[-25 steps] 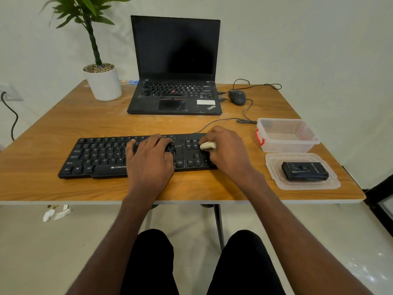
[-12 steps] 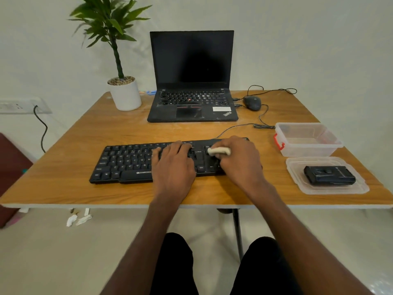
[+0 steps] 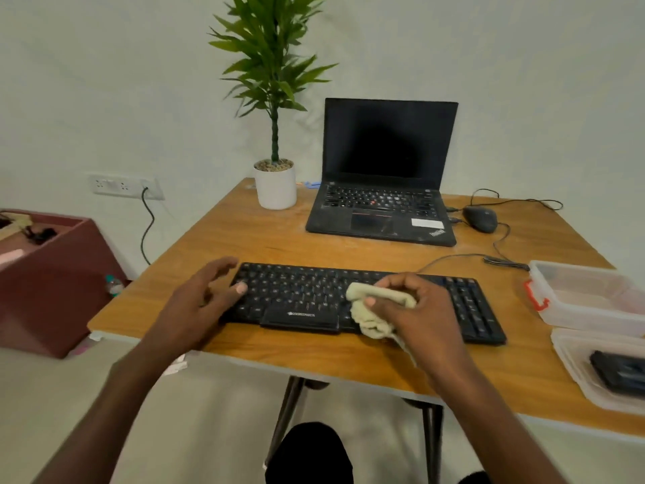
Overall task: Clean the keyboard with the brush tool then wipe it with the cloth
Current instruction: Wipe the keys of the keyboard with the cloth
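A black keyboard (image 3: 303, 291) lies across the wooden table (image 3: 279, 242), close to its front edge. My right hand (image 3: 419, 309) grips a bunched pale cloth (image 3: 375, 309) and holds it against the keys right of the keyboard's middle. My left hand (image 3: 199, 302) sits at the keyboard's left end with its fingers spread and relaxed, the thumb touching the leftmost keys. A black brush tool (image 3: 621, 372) rests in a clear lid (image 3: 572, 365) at the right edge of the table.
An open laptop (image 3: 384, 190) stands behind the keyboard, with a potted plant (image 3: 275, 183) to its left and a wired mouse (image 3: 481, 219) to its right. A clear plastic box (image 3: 586, 295) sits at the right. A maroon box (image 3: 49, 274) stands on the floor, left.
The view has swung left and down. My right hand has carried the cloth leftward from the number pad toward the middle keys. My left hand has slid to the keyboard's left end.
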Action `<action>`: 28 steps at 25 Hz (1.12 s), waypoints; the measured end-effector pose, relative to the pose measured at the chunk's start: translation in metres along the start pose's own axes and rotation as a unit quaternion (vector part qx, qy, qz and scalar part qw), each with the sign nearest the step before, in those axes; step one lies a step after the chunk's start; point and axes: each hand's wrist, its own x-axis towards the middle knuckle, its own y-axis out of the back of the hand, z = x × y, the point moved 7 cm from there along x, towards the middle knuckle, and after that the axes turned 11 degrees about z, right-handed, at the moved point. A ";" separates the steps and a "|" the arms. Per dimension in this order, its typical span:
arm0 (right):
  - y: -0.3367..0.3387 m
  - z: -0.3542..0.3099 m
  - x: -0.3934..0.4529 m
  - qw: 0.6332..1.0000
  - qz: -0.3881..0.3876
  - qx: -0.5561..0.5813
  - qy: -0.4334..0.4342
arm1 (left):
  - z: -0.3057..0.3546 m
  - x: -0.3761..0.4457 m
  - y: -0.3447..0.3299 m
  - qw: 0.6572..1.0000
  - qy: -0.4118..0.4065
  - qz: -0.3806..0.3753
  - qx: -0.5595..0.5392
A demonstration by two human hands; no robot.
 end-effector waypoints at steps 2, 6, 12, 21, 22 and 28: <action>-0.037 -0.007 -0.001 0.998 -0.047 -0.014 0.028 | -0.026 0.008 0.003 0.998 0.028 -0.061 0.023; -0.106 -0.022 0.007 0.987 -0.136 -0.061 0.065 | -0.036 0.015 -0.011 0.978 0.032 -0.202 0.047; -0.201 -0.048 0.017 0.929 -0.281 -0.166 0.174 | -0.043 0.026 -0.019 0.977 0.011 -0.204 0.067; -0.236 -0.064 0.011 0.800 -0.439 -0.322 0.253 | -0.037 0.031 -0.017 0.975 -0.024 -0.194 0.105; -0.235 -0.065 0.013 0.789 -0.442 -0.340 0.257 | -0.035 0.030 -0.016 0.974 -0.023 -0.198 0.106; -0.255 -0.065 -0.007 0.828 -0.379 -0.296 0.289 | -0.032 0.027 -0.019 0.973 -0.030 -0.211 0.092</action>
